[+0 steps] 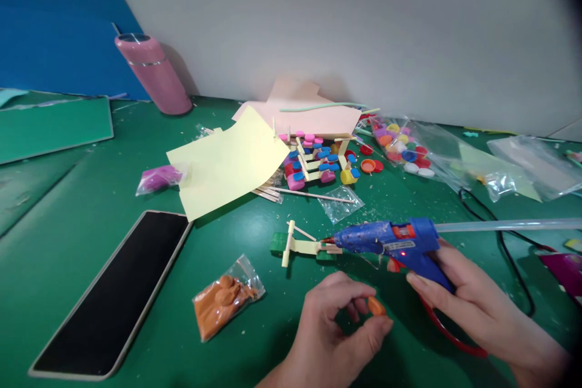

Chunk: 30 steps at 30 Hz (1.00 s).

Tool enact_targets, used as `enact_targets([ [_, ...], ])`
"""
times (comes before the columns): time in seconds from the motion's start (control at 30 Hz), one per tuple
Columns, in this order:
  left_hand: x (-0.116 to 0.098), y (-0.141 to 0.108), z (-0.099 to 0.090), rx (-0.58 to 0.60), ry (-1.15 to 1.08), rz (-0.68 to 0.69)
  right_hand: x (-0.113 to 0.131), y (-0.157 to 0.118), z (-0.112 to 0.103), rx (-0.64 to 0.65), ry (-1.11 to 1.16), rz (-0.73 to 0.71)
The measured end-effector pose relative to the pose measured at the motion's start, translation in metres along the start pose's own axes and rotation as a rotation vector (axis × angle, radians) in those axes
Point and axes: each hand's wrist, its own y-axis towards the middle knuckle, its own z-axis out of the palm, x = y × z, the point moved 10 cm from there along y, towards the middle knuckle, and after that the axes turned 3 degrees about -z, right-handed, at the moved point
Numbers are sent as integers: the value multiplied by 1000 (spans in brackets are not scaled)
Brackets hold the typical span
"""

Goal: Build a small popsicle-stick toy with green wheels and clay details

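My right hand (pixel 468 297) is closed round the handle of a blue glue gun (pixel 386 236), with a clear glue stick (pixel 504 225) running out of its back. The gun's nozzle points left, over or against a small model (pixel 302 247) of cream strips and green round pieces; whether it touches I cannot tell. Between thumb and forefinger, my left hand (pixel 336 327) pinches a small piece of orange clay (pixel 376 306). An open bag of orange clay (pixel 226 297) lies to the left of that hand. Red scissors handles (pixel 454 333) show partly under my right hand.
A phone (pixel 113 297) lies at left, near yellow paper (pixel 222 170) and purple clay (pixel 159 177). Behind are several coloured models (pixel 318 163), a bag of coloured caps (pixel 404 145) and a pink bottle (pixel 154 76) by the wall. A black cord (pixel 509 254) runs at right.
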Motion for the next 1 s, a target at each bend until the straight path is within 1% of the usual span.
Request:
enact_targets([
  [0.1, -1, 0, 0, -2, -10, 30, -2, -2, 3, 53, -17, 7],
  [0.2, 0, 0, 0, 1, -11, 24, -1, -3, 5, 84, -11, -6],
  [0.37, 1, 0, 0, 6, -6, 15, 1, -2, 3, 43, 26, -3],
  [0.53, -2, 0, -1, -4, -15, 46, 0, 1, 5, 47, 55, 23],
  [0.67, -1, -1, 1, 7, -4, 20, -1, 2, 5, 38, 73, 36],
  [0.8, 0, -2, 1, 4, -2, 22, 2, 3, 4, 23, 61, 20],
  [1.0, -3, -1, 0, 2, 6, 61, 5, 1, 1, 31, 21, 9],
])
